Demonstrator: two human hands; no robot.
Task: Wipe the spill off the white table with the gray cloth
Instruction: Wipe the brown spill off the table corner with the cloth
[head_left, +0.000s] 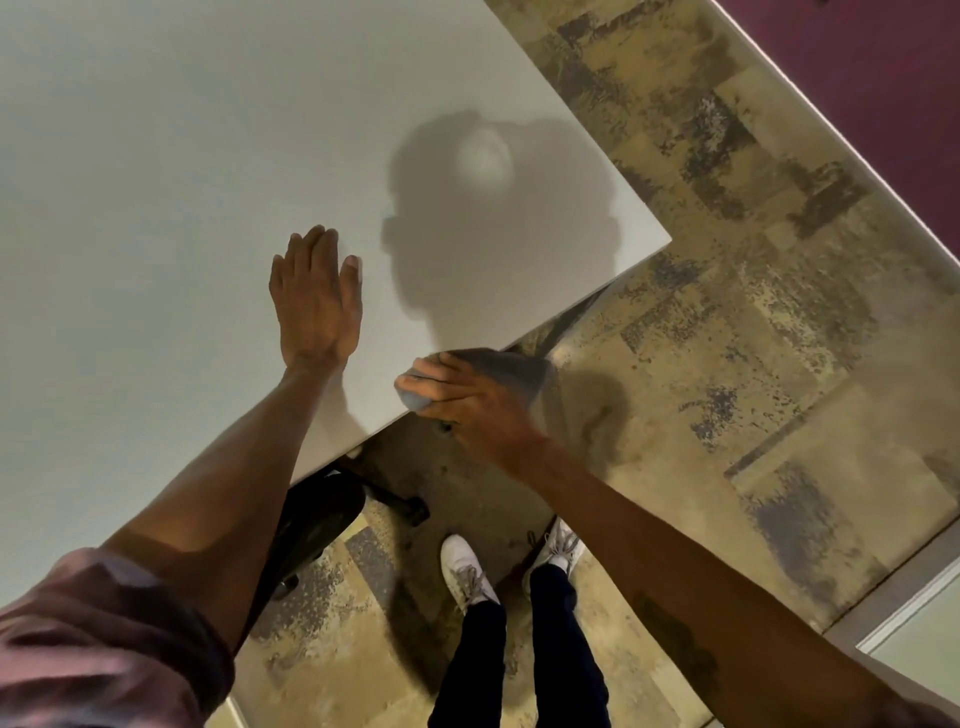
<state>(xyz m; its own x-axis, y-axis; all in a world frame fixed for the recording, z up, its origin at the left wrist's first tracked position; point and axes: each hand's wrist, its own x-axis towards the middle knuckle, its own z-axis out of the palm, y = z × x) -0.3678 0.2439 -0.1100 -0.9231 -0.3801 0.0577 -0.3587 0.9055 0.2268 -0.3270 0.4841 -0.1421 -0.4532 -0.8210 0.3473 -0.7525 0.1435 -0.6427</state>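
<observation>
Dim, warm overhead light
A soft head shadow (498, 228) falls on the table (156, 156); right hand (467, 400) motion-blurred, edges bowed.

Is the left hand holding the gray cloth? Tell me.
No, the left hand lies flat and empty on the white table; the right hand grips the gray cloth at the edge.

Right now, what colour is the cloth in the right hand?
Gray cloth, seen in the head view.

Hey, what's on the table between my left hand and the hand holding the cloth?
Nothing: in the head view only bare white table and shadow lie between the flat left hand and the right hand gripping the gray cloth.
</observation>
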